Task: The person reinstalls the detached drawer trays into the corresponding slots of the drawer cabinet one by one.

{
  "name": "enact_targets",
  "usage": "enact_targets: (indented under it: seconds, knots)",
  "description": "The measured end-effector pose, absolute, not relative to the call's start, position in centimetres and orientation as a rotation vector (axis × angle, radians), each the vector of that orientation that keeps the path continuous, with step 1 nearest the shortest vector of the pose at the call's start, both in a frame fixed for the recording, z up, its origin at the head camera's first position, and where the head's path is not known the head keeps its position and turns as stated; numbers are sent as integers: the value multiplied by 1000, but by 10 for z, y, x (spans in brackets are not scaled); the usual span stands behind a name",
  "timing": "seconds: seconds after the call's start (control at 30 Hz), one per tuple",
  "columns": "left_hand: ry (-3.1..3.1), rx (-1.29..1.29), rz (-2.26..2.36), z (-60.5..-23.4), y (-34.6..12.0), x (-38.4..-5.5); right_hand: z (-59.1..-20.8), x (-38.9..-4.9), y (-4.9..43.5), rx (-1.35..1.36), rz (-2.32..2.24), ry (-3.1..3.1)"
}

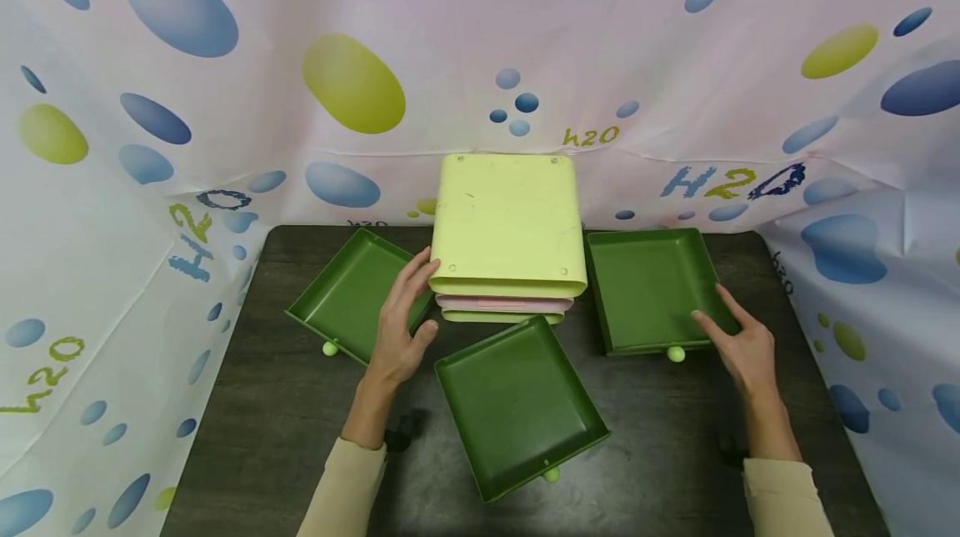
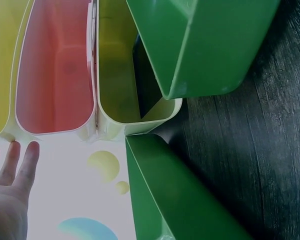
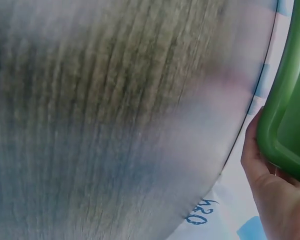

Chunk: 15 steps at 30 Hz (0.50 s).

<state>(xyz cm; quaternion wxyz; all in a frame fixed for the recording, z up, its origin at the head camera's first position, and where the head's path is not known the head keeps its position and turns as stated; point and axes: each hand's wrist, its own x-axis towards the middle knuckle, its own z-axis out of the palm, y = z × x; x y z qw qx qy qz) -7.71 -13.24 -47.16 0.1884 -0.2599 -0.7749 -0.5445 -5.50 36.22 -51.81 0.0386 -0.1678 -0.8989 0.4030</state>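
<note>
A drawer unit (image 1: 508,220) with a pale yellow top, a pink middle tier (image 2: 57,75) and a yellow bottom tier stands at the back of the table. My left hand (image 1: 400,333) is beside its left front corner, fingers extended and fingertips right at the top's edge. On the right lies a green drawer (image 1: 648,287) with a round lime knob (image 1: 676,354). My right hand (image 1: 746,353) grips that drawer's right side near the front corner, thumb over the rim. In the right wrist view, some of its fingers are hidden behind the drawer wall.
Another green drawer (image 1: 348,287) lies angled left of the unit, partly behind my left hand. A third green drawer (image 1: 521,404) lies angled in front of the unit. The dark wooden table (image 1: 262,437) meets patterned white sheeting (image 1: 420,37) at the back and sides.
</note>
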Motion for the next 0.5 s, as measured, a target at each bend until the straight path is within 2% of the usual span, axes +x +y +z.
enact_targets:
  seconds: [0.5]
  knots:
    - [-2152,-741,-1554,-471,-132,-79,-498,-28,356,-565,1132,-2770]
